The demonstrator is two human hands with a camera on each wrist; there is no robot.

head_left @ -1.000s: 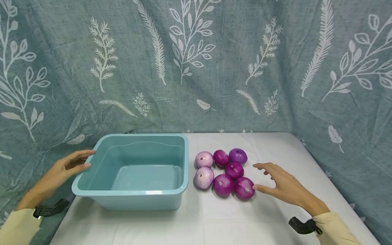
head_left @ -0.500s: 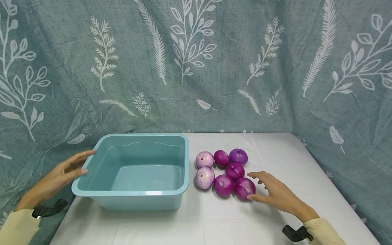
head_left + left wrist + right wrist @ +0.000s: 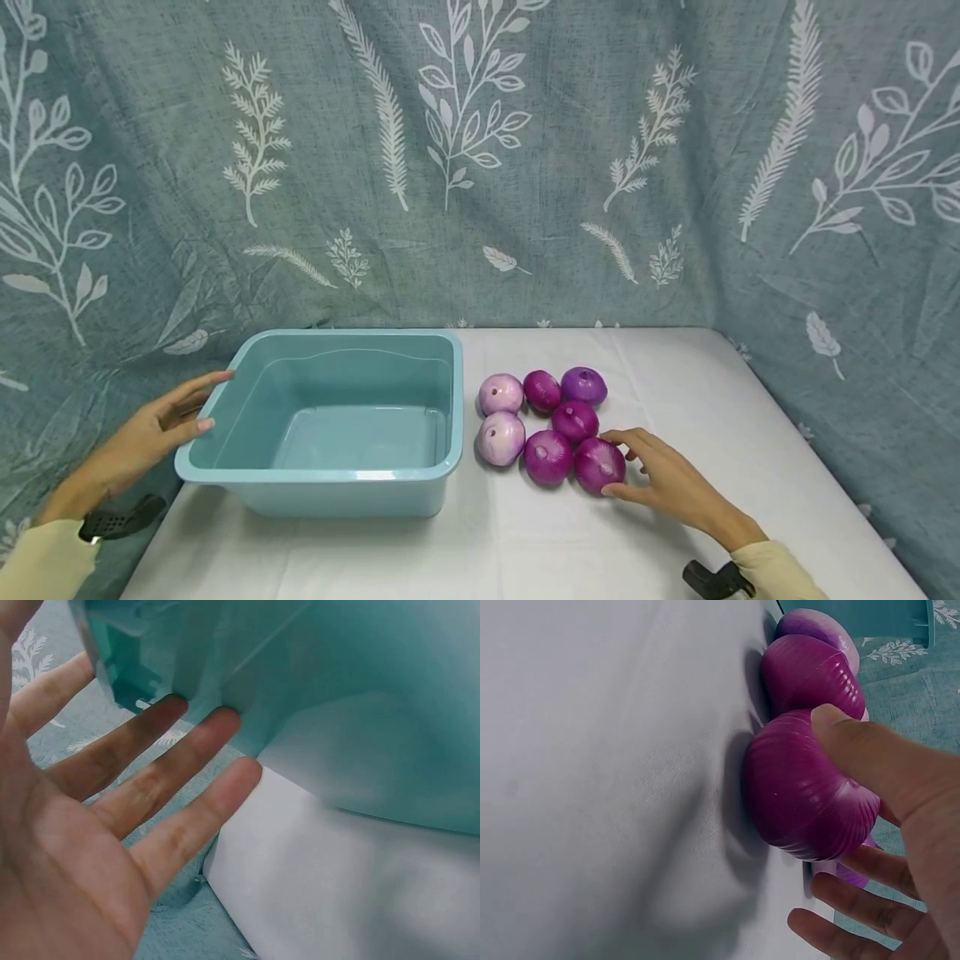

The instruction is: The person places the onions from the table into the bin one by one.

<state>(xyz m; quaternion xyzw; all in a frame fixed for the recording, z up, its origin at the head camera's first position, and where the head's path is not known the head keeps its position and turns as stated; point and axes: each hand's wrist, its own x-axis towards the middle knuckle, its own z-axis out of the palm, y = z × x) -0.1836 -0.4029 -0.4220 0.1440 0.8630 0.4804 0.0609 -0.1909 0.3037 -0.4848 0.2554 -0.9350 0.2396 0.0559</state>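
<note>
The right hand (image 3: 667, 483) closes its thumb and fingers around the nearest red onion (image 3: 599, 464), which sits on the white tablecloth (image 3: 675, 392) just right of the teal plastic basin (image 3: 330, 479). Five more onions (image 3: 542, 389) cluster touching it, between it and the basin. The left hand (image 3: 146, 433) lies open with straight fingers (image 3: 184, 750) against the basin's left rim. A leaf-patterned curtain (image 3: 480, 150) hangs behind the basin.
</note>
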